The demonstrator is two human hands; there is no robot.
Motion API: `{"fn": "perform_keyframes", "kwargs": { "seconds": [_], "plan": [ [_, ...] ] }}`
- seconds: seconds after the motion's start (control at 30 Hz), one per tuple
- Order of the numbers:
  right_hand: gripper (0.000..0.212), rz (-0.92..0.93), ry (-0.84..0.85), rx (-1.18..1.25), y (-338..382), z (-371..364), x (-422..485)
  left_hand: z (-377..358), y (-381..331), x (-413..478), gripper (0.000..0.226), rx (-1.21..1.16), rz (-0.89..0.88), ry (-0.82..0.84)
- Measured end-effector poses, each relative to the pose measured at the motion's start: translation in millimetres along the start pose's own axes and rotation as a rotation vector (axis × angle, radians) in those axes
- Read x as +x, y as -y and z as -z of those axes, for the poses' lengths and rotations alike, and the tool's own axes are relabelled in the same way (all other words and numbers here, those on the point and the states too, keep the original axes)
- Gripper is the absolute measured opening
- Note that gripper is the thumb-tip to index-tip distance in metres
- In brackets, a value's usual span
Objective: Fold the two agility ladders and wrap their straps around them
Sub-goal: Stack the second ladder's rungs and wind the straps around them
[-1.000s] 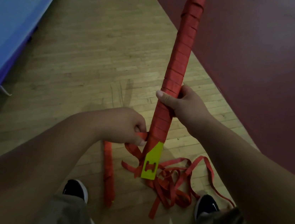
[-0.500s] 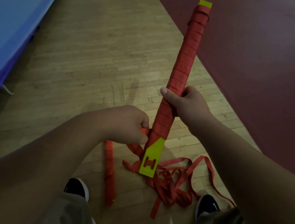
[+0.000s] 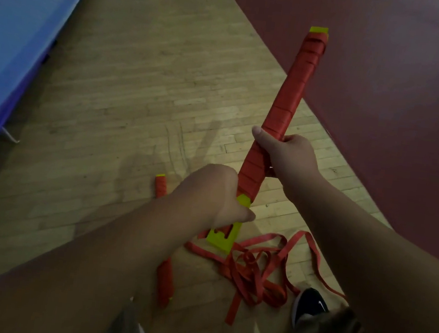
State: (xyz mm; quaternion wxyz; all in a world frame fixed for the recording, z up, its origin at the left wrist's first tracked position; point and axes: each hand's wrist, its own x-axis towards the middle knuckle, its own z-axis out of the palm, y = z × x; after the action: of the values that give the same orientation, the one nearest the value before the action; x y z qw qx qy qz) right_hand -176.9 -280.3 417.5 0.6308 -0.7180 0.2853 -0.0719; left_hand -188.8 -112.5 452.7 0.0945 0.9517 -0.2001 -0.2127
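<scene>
Right hand (image 3: 288, 158) clamped round the middle of the wrapped ladder (image 3: 283, 110), thumb across the front; same grip as a second ago. Left hand (image 3: 217, 196) is what moved: it was at the left edge of the bundle pinching the strap just above the yellow end plate (image 3: 225, 236); now it sits clenched across the top of that plate, towards the right side. It looks to be carrying the strap (image 3: 255, 270) round, but the bit under the fingers is hidden, so that's a judgement. The bundle has also tipped further right, with the lower end above the wood floor (image 3: 138, 101). I read this as another turn going on at the bottom end. Wrap already covers nearly the whole length, only the plate and the top tip showing yellow. Plenty of slack is left in a tangled pile on the floor just below the plate, beside the shoe (image 3: 309, 304), so more turns or a tuck are needed. Second ladder (image 3: 164, 278) lies on the floor, already wrapped, partly behind the left forearm.
</scene>
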Motion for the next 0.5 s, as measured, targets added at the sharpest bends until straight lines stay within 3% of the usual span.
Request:
{"fn": "perform_keyframes", "kwargs": {
  "seconds": [0.1,0.27,0.5],
  "plan": [
    [0.039,-0.109,0.107,0.14,7.6,8.7,-3.6,8.9,15.1,5.9,0.046,-0.138,-0.03,0.103],
    [0.046,-0.236,0.281,0.246,13.8,16.4,-8.2,16.9,41.0,9.5,0.039,-0.349,-0.139,0.223],
    [0.045,-0.108,0.526,0.399,29.6,21.6,-10.9,27.6,56.7,9.7,0.032,-0.701,-0.31,0.407]
  ]
}}
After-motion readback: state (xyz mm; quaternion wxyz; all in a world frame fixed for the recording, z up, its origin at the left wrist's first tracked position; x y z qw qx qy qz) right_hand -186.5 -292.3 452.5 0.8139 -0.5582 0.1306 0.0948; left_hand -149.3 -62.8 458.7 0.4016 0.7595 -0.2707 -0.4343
